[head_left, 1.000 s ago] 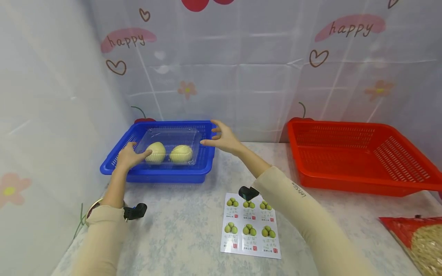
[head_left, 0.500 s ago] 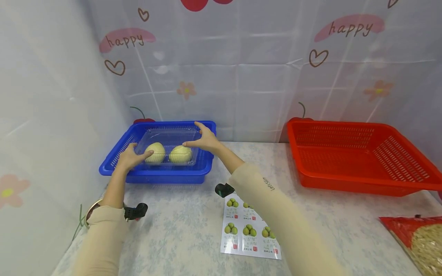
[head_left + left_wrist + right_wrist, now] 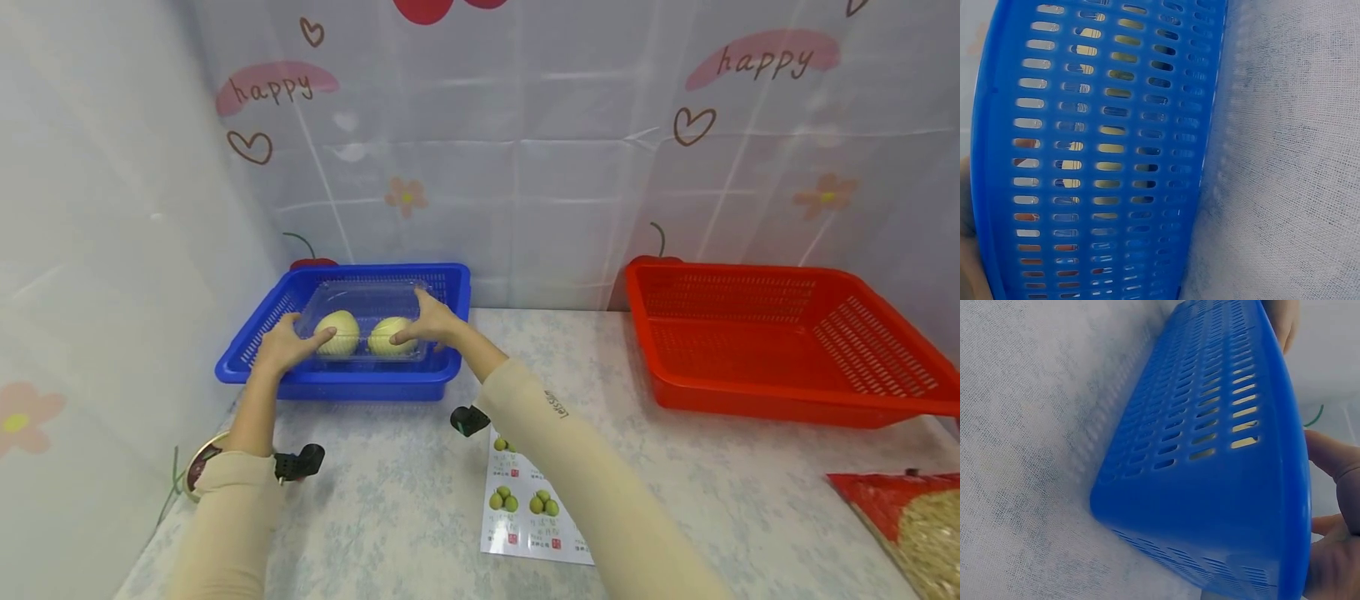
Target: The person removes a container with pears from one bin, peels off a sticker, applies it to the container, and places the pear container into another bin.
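In the head view a clear plastic box with two pale yellow round fruits inside sits in a blue basket at the back left. My left hand grips the box's left end, its thumb across the front and its fingers down the side. At the right end my right hand holds the box, thumb in front of the right-hand fruit and fingers farther back. Through the slots of the basket wall in the left wrist view, bits of yellow fruit and skin show. The right wrist view shows part of the right hand past the rim.
An empty-looking red basket stands at the back right. A sheet of pear stickers lies mid-table, partly under the right sleeve. A red-and-clear bag of grains is at the right edge; a round gold-rimmed thing lies behind the left forearm.
My right hand has moved left and a little down, from the basket's right rim to the right end of the box. My left hand has stayed nearly in place.
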The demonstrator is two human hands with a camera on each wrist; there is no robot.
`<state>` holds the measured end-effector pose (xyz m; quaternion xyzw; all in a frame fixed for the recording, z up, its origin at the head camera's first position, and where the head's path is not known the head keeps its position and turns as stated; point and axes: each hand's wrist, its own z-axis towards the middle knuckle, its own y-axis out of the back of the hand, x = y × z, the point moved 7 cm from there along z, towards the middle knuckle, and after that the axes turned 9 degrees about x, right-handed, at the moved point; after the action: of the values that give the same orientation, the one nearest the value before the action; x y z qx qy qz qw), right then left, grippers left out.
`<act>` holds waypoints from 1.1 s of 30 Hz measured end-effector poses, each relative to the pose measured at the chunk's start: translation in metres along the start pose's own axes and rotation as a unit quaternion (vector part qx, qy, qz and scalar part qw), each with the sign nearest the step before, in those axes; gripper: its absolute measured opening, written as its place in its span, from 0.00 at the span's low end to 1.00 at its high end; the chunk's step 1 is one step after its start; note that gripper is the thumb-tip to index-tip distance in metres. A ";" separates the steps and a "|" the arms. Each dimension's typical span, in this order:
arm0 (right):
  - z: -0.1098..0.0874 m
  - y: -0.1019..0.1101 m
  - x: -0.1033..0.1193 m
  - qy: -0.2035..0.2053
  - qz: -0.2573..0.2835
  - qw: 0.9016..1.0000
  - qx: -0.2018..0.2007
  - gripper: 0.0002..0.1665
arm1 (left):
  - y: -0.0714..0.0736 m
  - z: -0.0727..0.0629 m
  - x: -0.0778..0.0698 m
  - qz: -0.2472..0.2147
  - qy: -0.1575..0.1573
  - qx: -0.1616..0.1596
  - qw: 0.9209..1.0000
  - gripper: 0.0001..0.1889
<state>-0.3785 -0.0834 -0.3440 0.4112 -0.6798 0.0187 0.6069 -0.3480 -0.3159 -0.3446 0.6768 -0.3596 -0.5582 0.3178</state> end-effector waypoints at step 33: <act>-0.001 0.005 0.008 0.038 0.117 0.992 -0.028 0.51 | 0.026 -0.022 -0.006 -0.125 -0.026 -0.086 0.988 0.52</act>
<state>-0.3797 -0.0839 -0.3350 0.3104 -0.7001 0.0865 0.6372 -0.3310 -0.3241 -0.3157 0.6720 -0.2308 -0.6399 0.2927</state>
